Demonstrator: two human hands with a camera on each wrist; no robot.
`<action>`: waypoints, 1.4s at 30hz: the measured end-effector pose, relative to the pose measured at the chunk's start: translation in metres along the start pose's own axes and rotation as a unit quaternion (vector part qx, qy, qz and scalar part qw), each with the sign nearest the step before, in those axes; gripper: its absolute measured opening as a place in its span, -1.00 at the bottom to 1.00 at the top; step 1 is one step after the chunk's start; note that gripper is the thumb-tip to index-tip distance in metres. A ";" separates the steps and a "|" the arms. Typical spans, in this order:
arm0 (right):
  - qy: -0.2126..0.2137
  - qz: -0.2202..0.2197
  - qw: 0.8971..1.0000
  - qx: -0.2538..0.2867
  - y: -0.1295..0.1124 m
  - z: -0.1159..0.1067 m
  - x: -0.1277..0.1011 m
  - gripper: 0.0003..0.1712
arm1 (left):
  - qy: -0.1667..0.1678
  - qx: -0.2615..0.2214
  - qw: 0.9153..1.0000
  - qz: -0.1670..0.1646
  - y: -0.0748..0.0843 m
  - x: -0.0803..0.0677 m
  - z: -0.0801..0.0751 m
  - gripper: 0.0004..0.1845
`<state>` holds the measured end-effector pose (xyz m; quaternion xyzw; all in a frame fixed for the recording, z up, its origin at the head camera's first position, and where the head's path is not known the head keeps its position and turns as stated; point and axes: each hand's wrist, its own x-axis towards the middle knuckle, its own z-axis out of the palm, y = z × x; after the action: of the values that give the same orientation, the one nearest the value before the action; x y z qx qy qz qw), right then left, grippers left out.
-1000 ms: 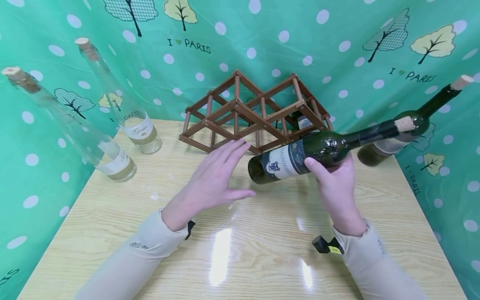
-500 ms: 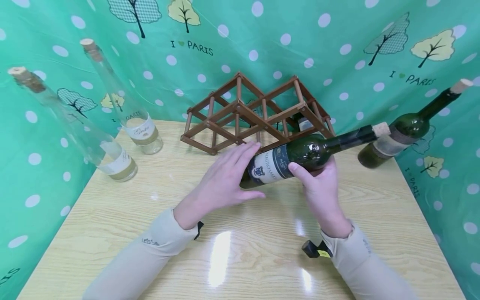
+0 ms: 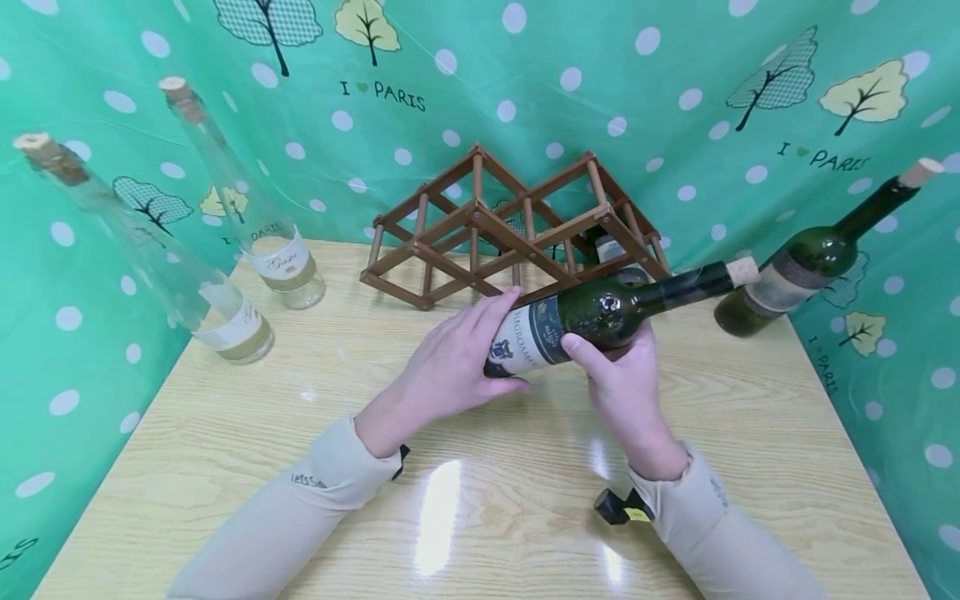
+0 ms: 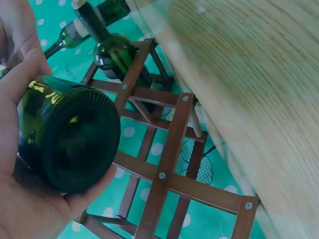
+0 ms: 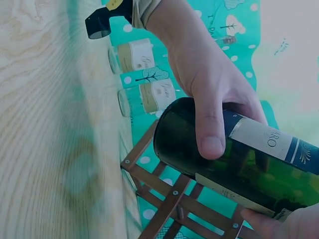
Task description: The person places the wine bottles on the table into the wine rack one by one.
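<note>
Both hands hold a dark green wine bottle sideways just in front of a wooden lattice rack; its cork points right. My left hand cups the bottle's base end, fingers over the white and blue label and thumb beneath. My right hand grips the body from below, thumb on the label's edge. In the left wrist view the round bottle base sits in my palm, close to the rack's bars. The right wrist view shows the left hand's thumb wrapped over the bottle.
Another dark bottle lies in the rack's right cell. A corked dark green bottle stands at the table's right edge. Two clear corked bottles stand at the left. The light wooden table is walled by green dotted cloth.
My right hand has carried the bottle leftward and nearer the rack. My left hand, open beside it a second ago, has closed round the bottle's base end.
</note>
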<state>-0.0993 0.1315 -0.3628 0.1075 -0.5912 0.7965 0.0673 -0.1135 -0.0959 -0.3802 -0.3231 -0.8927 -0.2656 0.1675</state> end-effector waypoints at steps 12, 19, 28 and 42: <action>-0.012 0.027 1.000 -0.007 0.000 0.000 -0.004 -0.17 | 0.019 0.008 1.000 0.019 -0.003 -0.001 0.002 0.12; -0.031 0.063 0.993 -0.095 -0.003 -0.006 -0.004 -0.24 | 0.023 0.022 0.999 0.026 -0.010 -0.004 0.001 0.04; -0.073 0.083 0.976 -0.186 -0.008 -0.015 -0.005 -0.18 | 0.023 0.044 0.998 0.036 -0.015 -0.006 -0.002 0.02; -0.108 0.103 0.954 -0.262 -0.019 -0.035 -0.013 -0.10 | 0.019 0.064 0.998 0.023 -0.024 -0.013 -0.011 0.05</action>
<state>-0.0852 0.1707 -0.3587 0.1101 -0.7906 0.6000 -0.0534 -0.1188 -0.1239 -0.3863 -0.3267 -0.8970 -0.2102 0.2109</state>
